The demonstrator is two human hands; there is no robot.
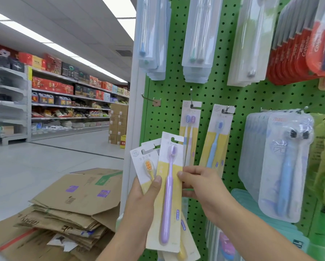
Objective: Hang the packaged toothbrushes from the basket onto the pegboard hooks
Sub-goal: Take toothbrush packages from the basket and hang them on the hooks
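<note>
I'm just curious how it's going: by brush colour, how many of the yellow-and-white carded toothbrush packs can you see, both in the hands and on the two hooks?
Purple brush, held: 1
Orange-yellow brush, held: 1
Blue-and-pink pair, hanging: 1
Blue brush, hanging: 1
Total: 4

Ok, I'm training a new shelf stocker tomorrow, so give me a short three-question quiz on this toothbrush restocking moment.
1. True or false: the left hand holds more than one toothbrush pack.
2. Which colour is the brush in the front pack that the right hand pinches? A) purple B) green C) red
3. Fill in: the bare hook at the left edge of the green pegboard carries ___ packs.

Key
1. True: an orange-bristled pack sits behind the front one.
2. A
3. no
</note>
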